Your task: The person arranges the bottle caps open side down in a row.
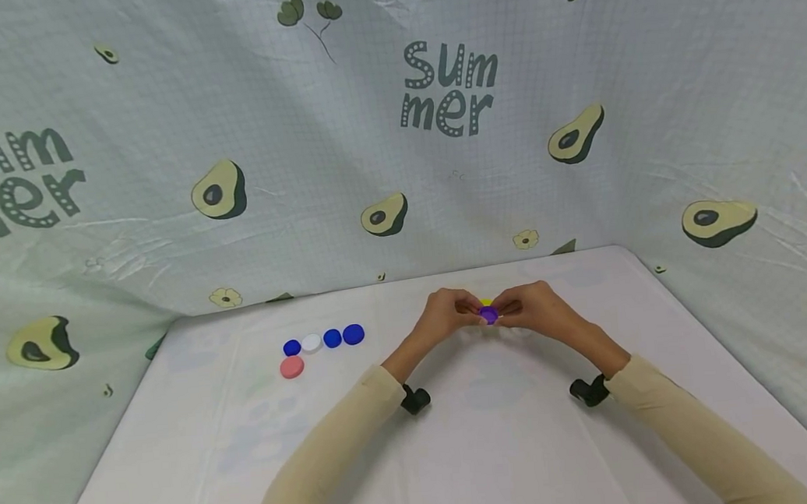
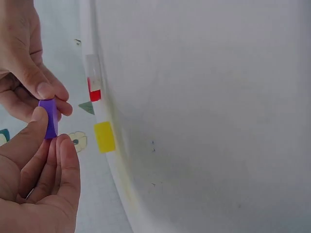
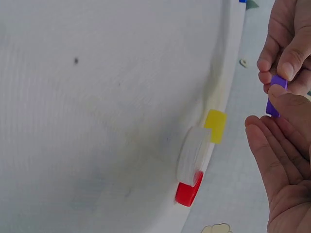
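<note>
A printed cloth (image 1: 304, 235) backs a white table (image 1: 487, 449); at far left its "summer" lettering is cut by the frame. On the table's left side, a pink disc (image 1: 292, 367) lies in front of a row: a small blue disc (image 1: 291, 347), a white disc (image 1: 311, 343) hard to pick out against the tabletop, and two more blue discs (image 1: 343, 336). Next come a beige left sleeve (image 1: 340, 444), cropped at the bottom edge, and the left hand (image 1: 444, 311), its thumb and fingertips pinching a purple disc (image 1: 488, 315). That disc is between both hands, raised near the table's far edge, its rim partly covered by fingers. A yellow piece (image 1: 486, 302) peeks out behind it, mostly hidden in the head view. The wrist views also show a clear disc (image 3: 190, 155) touching a red piece (image 3: 188, 194), overlapping so that part of the red is obscured. The right hand (image 1: 535, 305) pinches the purple disc's other side; some of its fingers are hidden. The right sleeve (image 1: 704, 426) runs out of frame below.
</note>
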`<move>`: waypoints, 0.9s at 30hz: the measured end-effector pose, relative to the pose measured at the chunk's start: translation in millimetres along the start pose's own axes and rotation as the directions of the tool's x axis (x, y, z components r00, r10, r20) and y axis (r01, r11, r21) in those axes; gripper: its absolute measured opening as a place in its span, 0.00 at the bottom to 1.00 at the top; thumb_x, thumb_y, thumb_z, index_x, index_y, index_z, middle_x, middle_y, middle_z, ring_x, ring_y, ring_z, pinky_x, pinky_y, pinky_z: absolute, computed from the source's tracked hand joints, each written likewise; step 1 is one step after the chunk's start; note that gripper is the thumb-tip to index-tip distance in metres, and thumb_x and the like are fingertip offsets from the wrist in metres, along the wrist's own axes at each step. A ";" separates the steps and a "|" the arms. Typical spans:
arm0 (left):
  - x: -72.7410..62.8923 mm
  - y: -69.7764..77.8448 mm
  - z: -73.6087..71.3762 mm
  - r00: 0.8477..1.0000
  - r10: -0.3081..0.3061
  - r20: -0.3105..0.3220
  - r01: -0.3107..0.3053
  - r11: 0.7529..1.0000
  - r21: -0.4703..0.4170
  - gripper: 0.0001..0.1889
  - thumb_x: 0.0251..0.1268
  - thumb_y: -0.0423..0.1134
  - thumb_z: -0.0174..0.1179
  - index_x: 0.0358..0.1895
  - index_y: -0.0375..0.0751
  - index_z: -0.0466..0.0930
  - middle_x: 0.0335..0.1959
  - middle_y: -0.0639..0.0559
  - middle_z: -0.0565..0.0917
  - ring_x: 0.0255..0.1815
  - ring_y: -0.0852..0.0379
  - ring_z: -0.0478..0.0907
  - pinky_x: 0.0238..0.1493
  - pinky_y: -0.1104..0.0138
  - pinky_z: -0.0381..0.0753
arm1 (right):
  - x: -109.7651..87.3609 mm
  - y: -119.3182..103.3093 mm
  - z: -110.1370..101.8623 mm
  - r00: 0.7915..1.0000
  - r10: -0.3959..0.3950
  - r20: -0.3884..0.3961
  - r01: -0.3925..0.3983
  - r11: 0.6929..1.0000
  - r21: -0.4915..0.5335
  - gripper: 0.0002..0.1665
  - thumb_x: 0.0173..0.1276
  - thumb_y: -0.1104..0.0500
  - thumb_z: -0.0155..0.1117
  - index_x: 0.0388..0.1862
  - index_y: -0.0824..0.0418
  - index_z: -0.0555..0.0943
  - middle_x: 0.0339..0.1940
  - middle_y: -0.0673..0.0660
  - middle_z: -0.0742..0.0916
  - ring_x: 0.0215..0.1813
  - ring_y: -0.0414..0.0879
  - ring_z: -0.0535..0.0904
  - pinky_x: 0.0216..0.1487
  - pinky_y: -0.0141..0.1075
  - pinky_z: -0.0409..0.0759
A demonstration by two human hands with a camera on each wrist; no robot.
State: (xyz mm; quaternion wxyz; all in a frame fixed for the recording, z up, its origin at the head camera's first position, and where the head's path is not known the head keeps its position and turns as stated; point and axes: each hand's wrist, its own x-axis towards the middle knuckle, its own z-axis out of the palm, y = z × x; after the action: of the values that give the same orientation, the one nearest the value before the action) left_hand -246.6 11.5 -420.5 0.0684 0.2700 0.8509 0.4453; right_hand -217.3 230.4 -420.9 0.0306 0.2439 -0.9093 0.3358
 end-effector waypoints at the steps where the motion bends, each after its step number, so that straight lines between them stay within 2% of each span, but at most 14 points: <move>1: -2.2 0.6 -0.9 1.000 0.002 -0.002 -0.002 1.000 -0.010 0.11 0.59 0.35 0.74 0.43 0.35 0.88 0.37 0.48 0.89 0.36 0.60 0.84 0.38 0.75 0.81 | -0.6 -0.8 0.1 1.000 -0.003 -0.003 0.003 1.000 0.007 0.13 0.63 0.63 0.76 0.46 0.66 0.88 0.43 0.60 0.91 0.43 0.49 0.90 0.42 0.37 0.88; 9: -13.7 -1.4 -6.0 0.999 0.013 -0.033 -0.015 0.999 -0.044 0.11 0.59 0.37 0.75 0.43 0.39 0.90 0.37 0.51 0.90 0.37 0.62 0.84 0.39 0.73 0.82 | -2.4 -6.2 1.9 0.998 -0.054 -0.024 0.055 0.998 0.043 0.12 0.61 0.64 0.78 0.44 0.64 0.88 0.42 0.58 0.91 0.41 0.47 0.90 0.41 0.34 0.87; 17: -23.6 -7.1 -10.2 1.000 0.002 -0.020 -0.004 0.998 -0.061 0.12 0.61 0.40 0.73 0.47 0.42 0.90 0.41 0.54 0.91 0.42 0.63 0.86 0.46 0.71 0.84 | -2.8 -13.6 6.4 0.998 -0.052 -0.019 0.053 0.996 0.078 0.13 0.60 0.62 0.78 0.44 0.64 0.88 0.40 0.57 0.91 0.40 0.46 0.90 0.41 0.34 0.87; 22: -29.6 -5.6 -14.9 1.000 0.023 -0.015 -0.024 0.996 -0.083 0.12 0.63 0.38 0.71 0.49 0.40 0.89 0.43 0.51 0.91 0.46 0.61 0.88 0.50 0.70 0.84 | -1.8 -18.6 9.3 0.999 -0.047 -0.025 0.050 0.993 0.105 0.13 0.62 0.61 0.78 0.45 0.61 0.88 0.41 0.56 0.92 0.42 0.46 0.90 0.43 0.33 0.87; 27: -35.5 -3.8 -19.4 0.999 0.040 -0.019 -0.041 0.996 -0.084 0.12 0.65 0.36 0.70 0.49 0.38 0.88 0.44 0.49 0.90 0.46 0.59 0.88 0.49 0.70 0.85 | -1.0 -22.9 13.8 0.998 -0.055 -0.031 0.059 0.985 0.162 0.13 0.64 0.60 0.76 0.47 0.60 0.88 0.43 0.54 0.91 0.44 0.45 0.90 0.44 0.33 0.87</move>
State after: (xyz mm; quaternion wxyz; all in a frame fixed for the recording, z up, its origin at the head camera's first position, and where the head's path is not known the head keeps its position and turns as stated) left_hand -225.1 -22.7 -416.5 0.0634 0.2802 0.8262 0.4845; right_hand -204.2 207.1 -418.2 0.0320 0.2670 -0.8710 0.4111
